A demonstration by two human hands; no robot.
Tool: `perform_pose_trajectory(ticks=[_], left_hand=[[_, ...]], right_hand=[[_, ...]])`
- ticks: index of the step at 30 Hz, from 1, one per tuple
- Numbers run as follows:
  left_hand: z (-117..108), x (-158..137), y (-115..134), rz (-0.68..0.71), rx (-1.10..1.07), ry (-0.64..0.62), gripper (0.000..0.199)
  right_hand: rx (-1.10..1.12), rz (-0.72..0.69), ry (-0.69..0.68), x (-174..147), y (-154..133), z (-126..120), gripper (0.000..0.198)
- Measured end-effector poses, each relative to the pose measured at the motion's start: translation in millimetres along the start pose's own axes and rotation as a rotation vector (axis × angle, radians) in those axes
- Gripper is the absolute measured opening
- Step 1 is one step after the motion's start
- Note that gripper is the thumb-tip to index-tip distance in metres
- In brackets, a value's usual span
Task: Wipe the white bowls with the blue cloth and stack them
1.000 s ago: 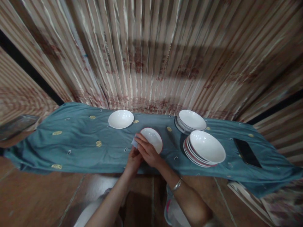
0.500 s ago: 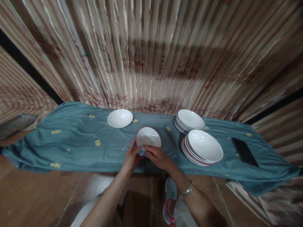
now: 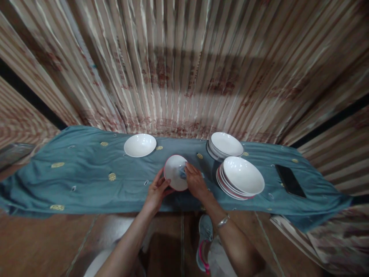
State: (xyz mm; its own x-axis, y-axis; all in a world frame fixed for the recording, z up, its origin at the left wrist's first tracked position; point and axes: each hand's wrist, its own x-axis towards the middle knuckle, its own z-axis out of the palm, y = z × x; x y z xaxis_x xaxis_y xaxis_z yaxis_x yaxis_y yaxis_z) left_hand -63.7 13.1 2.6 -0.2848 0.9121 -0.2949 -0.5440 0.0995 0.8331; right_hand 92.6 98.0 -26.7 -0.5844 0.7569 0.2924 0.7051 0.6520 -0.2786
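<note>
A white bowl with a red rim (image 3: 173, 175) is tilted toward me near the front edge of the cloth-covered table. My left hand (image 3: 158, 189) grips its lower left side, thumb over the rim and fingers underneath. In my right hand (image 3: 196, 181) is a bunched light-blue cloth (image 3: 182, 172), pressed against the inner right side of the bowl. Part of the cloth is hidden by my fingers.
A white dish (image 3: 140, 146) sits at the back left. On the right stand a stack of plates (image 3: 226, 144) and, nearer, a stack of bowls (image 3: 243, 176). A black phone (image 3: 290, 181) lies farther right on the teal tablecloth (image 3: 89, 173). A striped curtain (image 3: 173, 77) hangs behind.
My right hand has moved the blue cloth from the bowl's near rim to its inner right side. The bowl is now tilted more toward me. The whole view has shifted slightly.
</note>
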Motion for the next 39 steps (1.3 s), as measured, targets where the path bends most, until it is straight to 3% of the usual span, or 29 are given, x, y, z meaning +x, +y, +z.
perform_pose_trajectory(ticks=[7, 18, 26, 33, 36, 39], left_hand=[[1.7, -0.3, -2.1, 0.006, 0.02, -0.001, 0.079], [6.2, -10.0, 4.7, 0.017, 0.044, 0.018, 0.081], [11.7, -9.5, 13.5, 0.094, 0.01, 0.077, 0.082], [14.5, -4.7, 21.8, 0.175, 0.008, 0.136, 0.075], [13.2, -2.2, 26.1, 0.222, -0.01, 0.166, 0.072], [12.8, -1.0, 30.7, 0.25, -0.044, 0.186, 0.069]], right_hand=[[0.11, 0.05, 0.161, 24.1, 7.8, 21.4, 0.071], [0.305, 0.096, 0.144, 43.3, 13.8, 18.7, 0.05], [0.368, 0.353, 0.11, 40.7, 11.4, 22.0, 0.044], [0.615, 0.481, 0.11, 29.0, -2.0, 23.9, 0.022], [0.718, 0.474, 0.111, 26.2, -13.4, 22.2, 0.025], [1.004, 0.5, 0.107, 23.9, -25.7, 13.9, 0.03]])
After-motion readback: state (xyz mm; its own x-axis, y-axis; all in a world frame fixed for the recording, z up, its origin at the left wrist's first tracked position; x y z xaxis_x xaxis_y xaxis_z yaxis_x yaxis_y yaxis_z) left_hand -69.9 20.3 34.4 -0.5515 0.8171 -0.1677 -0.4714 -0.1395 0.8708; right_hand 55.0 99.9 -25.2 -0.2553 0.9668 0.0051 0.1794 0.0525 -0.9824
